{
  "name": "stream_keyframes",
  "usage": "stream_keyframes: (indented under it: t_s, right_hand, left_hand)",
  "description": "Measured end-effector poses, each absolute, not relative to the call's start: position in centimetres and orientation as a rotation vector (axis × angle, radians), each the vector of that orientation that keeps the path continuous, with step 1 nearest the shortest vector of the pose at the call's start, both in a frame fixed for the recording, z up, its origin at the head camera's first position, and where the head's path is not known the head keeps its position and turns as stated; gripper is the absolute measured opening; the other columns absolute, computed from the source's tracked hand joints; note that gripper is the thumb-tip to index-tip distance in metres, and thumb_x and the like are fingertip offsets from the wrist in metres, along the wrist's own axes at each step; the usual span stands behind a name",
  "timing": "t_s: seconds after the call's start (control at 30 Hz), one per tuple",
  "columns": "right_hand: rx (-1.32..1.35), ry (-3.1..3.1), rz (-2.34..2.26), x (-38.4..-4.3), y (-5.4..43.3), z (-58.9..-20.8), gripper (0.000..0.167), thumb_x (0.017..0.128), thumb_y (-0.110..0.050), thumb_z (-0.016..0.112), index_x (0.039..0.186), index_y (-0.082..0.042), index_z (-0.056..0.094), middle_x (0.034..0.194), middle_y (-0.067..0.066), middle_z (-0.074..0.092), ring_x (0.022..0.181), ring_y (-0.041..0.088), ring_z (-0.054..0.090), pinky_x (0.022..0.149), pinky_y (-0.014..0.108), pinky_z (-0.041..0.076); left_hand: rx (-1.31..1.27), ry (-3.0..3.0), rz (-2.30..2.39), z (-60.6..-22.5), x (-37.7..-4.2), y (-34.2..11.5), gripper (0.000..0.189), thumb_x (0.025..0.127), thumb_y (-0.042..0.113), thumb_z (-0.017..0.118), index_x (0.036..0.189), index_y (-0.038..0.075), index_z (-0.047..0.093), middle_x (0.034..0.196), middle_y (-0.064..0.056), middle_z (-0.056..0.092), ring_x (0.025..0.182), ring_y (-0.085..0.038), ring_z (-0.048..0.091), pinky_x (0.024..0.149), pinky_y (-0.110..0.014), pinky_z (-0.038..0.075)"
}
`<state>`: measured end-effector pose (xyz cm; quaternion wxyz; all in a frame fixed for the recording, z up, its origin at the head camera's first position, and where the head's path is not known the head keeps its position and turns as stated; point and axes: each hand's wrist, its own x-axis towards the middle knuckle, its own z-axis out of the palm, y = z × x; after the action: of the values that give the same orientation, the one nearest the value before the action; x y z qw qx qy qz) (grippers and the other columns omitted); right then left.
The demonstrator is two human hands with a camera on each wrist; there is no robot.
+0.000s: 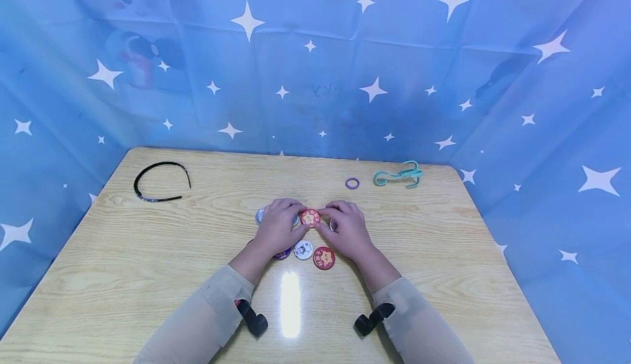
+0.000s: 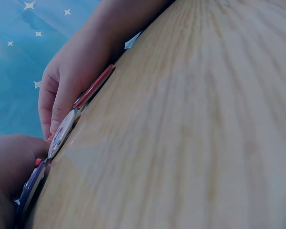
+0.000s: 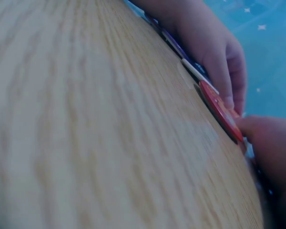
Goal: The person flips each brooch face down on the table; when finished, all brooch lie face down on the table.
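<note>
Upper red badge sits at centre frame of the head view, between both hands. Left hand pinches its left edge with thumb and finger; right hand does the same on the right edge. Can't tell if it's flat on the table or slightly raised.

Just below it, left to right: purple badge, partly under the left hand; white badge; lower red badge. Pale blue badge pokes out left of the left hand, mostly covered. Another round badge shows under the right hand, face unreadable.

Risks, my read:
- Grip is fingertips on a thin rim. Uneven push from the two sides could tip the badge or shoot it out.
- Hands sit right over neighbours. A dragging palm or thumb could shove the pale blue or purple one out of place.
- White badge is close below; a thumb dropping low could knock it.
- Covered badges are blind spots, so overlap there could go unnoticed.

Purple ring and teal clip, upper right of centre, are well apart from the hands; low risk.
</note>
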<state>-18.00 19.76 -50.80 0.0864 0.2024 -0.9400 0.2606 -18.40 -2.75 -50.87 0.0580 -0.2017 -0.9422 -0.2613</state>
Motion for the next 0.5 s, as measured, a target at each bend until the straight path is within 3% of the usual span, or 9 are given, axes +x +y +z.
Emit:
stream_keyframes:
  t_s: [0.5]
  right_hand:
    - [0.562,-2.784,0.887,-17.94,19.91,-50.88,0.036,0.093,-0.037,0.084,0.126,-0.023,0.077,0.133,0.004,0.067,0.130,0.031,0.052,0.110,0.059,0.037]
  left_hand:
    - [-0.575,-2.852,-0.891,-50.64,-18.25,-2.59,0.043,0.096,0.035,0.081,0.135,0.020,0.071,0.140,-0.004,0.067,0.134,-0.031,0.054,0.113,-0.051,0.038]
